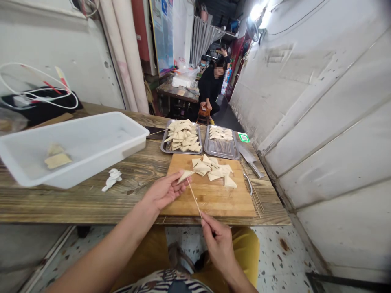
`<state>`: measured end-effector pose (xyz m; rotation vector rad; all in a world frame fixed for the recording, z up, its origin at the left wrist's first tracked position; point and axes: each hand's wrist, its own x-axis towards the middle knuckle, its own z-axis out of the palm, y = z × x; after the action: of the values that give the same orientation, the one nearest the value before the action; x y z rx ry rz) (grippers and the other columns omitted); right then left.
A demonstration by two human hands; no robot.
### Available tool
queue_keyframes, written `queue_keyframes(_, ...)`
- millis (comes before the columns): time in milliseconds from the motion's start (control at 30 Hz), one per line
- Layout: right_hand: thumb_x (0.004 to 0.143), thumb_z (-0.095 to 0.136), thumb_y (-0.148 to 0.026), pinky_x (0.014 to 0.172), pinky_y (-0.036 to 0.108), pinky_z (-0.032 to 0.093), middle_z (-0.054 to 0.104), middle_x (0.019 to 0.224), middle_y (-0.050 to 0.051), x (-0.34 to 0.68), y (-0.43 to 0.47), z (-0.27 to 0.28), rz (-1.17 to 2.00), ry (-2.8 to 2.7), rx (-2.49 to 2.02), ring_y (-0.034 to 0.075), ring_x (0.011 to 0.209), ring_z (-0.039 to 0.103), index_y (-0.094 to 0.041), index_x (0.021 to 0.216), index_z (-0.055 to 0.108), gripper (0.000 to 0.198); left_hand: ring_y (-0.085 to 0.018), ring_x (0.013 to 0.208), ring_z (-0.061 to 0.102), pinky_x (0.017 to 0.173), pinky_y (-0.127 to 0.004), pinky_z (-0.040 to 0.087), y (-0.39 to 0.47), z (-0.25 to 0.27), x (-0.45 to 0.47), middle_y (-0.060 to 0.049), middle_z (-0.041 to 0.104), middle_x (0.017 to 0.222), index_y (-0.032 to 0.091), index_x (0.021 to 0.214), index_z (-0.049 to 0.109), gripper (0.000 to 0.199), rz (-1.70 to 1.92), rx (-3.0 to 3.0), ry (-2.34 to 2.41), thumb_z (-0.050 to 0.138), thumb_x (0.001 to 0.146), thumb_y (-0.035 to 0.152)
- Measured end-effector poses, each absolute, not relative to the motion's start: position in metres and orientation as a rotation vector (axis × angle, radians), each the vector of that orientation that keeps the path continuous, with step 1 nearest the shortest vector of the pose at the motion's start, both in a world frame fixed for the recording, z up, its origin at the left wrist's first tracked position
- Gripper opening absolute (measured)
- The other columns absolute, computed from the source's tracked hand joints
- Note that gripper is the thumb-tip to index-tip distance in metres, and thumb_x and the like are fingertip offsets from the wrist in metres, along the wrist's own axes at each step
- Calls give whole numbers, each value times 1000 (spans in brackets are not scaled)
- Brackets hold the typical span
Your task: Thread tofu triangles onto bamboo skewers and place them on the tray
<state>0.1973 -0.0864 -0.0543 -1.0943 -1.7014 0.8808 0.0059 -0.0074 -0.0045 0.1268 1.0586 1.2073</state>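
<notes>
Over the left part of a wooden cutting board [210,205], my left hand [163,190] pinches a pale triangular piece of tofu [185,176] between thumb and fingers. My right hand [217,238] is closed on the lower end of a thin wooden skewer [194,196], near the table's front edge. The skewer slants up toward the held piece, its tip at or in the lower side; I cannot tell how deep. Beyond my hands, a loose pile of similar tofu triangles [214,169] lies on the board.
Two metal trays hold skewered triangles: a heaped tray [165,149] and a fuller-showing tray [236,154]. Right of the board lie a cleaver [249,156] and loose skewers [257,199]. A white tub [100,160] and crumpled tissue [112,179] are left. A person [210,87] sits beyond.
</notes>
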Motion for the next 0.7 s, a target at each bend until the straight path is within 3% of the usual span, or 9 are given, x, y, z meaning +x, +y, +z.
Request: queue_keyframes(700, 87, 51, -23, 72, 25, 55, 72, 92, 4, 195, -89, -55, 879, -1708, -1100, 18, 77, 69, -18, 107, 69, 27, -13, 64, 66, 48, -14, 50, -10, -7, 6, -13, 70, 78, 7, 85, 63, 10, 1222, 148, 1043, 56, 81, 12)
